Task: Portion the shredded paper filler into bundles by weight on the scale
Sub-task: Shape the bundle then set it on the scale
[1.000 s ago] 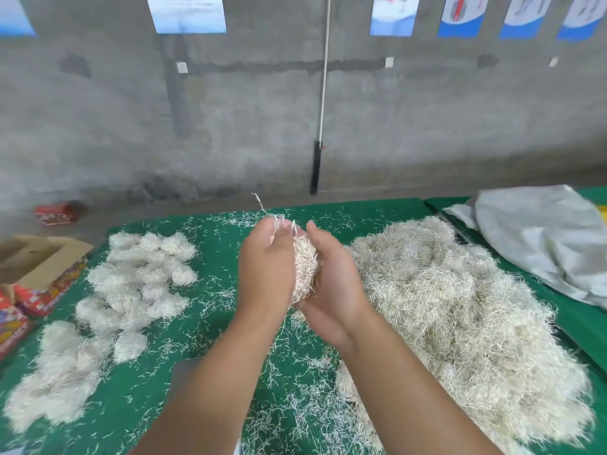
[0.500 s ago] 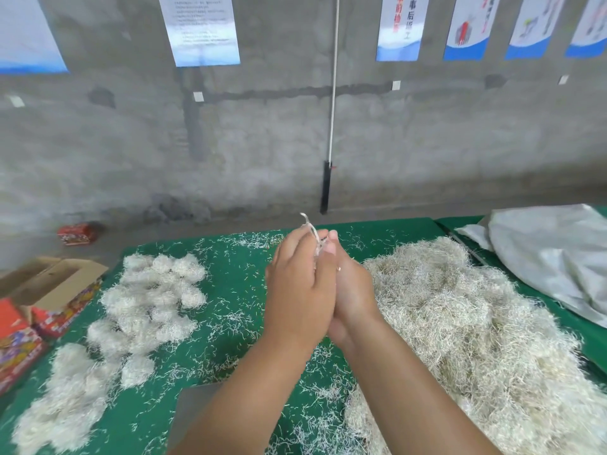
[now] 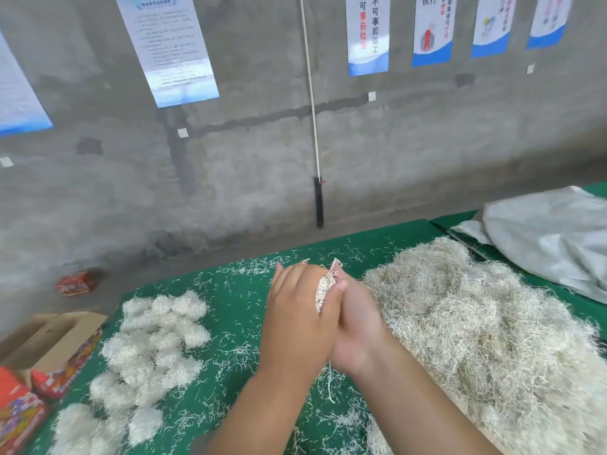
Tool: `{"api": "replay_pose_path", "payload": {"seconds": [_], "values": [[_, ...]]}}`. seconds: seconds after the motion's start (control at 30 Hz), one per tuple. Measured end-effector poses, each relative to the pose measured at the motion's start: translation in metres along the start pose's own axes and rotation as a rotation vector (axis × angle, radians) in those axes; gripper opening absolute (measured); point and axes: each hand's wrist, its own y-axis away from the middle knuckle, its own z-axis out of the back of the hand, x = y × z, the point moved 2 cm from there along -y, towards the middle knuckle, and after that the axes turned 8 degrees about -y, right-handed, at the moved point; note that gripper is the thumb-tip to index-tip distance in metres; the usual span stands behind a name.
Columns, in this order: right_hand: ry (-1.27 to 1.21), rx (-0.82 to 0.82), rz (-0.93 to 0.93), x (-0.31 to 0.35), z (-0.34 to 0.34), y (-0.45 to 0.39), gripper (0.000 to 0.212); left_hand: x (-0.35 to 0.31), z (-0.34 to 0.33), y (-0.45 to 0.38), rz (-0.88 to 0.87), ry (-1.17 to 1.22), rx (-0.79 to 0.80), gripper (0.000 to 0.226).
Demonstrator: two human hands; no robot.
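Note:
Both my hands are raised over the green table point(image 3: 243, 290), palms pressed together. Between them sits a small wad of pale shredded paper point(image 3: 323, 292), of which only a strip shows at the thumbs, with one strand hanging below the wrists. My left hand point(image 3: 299, 320) cups the wad from the left and my right hand point(image 3: 359, 333) from the right. The big loose pile of shredded paper point(image 3: 476, 339) lies right of my hands. Several finished white bundles point(image 3: 154, 343) lie in a cluster to the left. I see no scale plainly.
Loose shreds litter the cloth. An open cardboard box point(image 3: 56, 336) and red printed packs point(image 3: 16, 412) stand at the left edge. A grey sack point(image 3: 551, 234) lies at the far right. A concrete wall with posters and a leaning pole point(image 3: 318, 201) stands behind the table.
My hands went from cupping an open wad to closing flat over it, squeezing it small. The view has tilted up, showing more wall.

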Motion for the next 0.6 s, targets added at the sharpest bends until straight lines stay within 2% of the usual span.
{"api": "replay_pose_path", "payload": {"seconds": [0.1,0.27,0.37,0.5,0.6], "values": [[0.014,-0.015,-0.005,0.001,0.002,0.001,0.063,0.003,-0.002,-0.003,0.031,-0.012,0.018,0.018],[0.108,-0.057,-0.017,-0.002,0.005,0.001,0.057,0.006,-0.003,-0.009,0.116,0.020,-0.008,0.027],[0.149,-0.063,-0.004,-0.006,0.005,0.001,0.057,0.010,0.000,-0.014,0.239,0.110,-0.006,0.029],[0.127,-0.010,0.034,-0.005,0.001,0.005,0.056,0.011,0.003,-0.017,0.389,0.306,-0.026,0.018],[0.151,0.017,0.094,-0.006,-0.001,0.010,0.061,0.015,0.004,-0.019,0.504,0.404,-0.094,0.032]]}}
